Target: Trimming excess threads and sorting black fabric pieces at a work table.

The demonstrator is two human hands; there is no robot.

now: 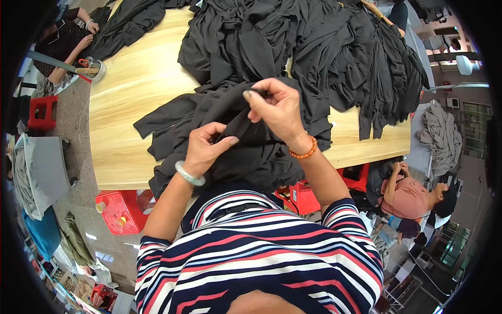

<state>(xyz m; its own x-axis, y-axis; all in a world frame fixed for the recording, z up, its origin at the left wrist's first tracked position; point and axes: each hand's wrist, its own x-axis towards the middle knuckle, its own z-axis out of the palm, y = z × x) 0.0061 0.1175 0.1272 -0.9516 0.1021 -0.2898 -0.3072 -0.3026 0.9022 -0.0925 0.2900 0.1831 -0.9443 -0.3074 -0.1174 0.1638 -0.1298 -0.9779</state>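
Black fabric (230,131) sits at the centre of the frame, a dark garment bunched on the near edge of the wooden bench (130,99), and I hold a fold of it between both hands. My right hand (277,107) is raised above it, fingers closed in a pinch on the upper edge of the fold, an orange bead bracelet (304,152) on that wrist. My left hand (206,146) is just below and to the left, thumb pressed over the cloth and fingers curled under it, a pale green bangle (188,175) on the wrist. The two hands are close together, with a short stretch of cloth between them. Beyond them, toward the upper right of the frame, a big heap of black garments (324,47) covers the far half of the bench. Upper left, another person's hands (86,34) work on more dark cloth. Lower left, a red plastic stool (120,209) stands on the floor under the bench edge. At the right, a seated person in a pink top (408,196) is beside the bench.
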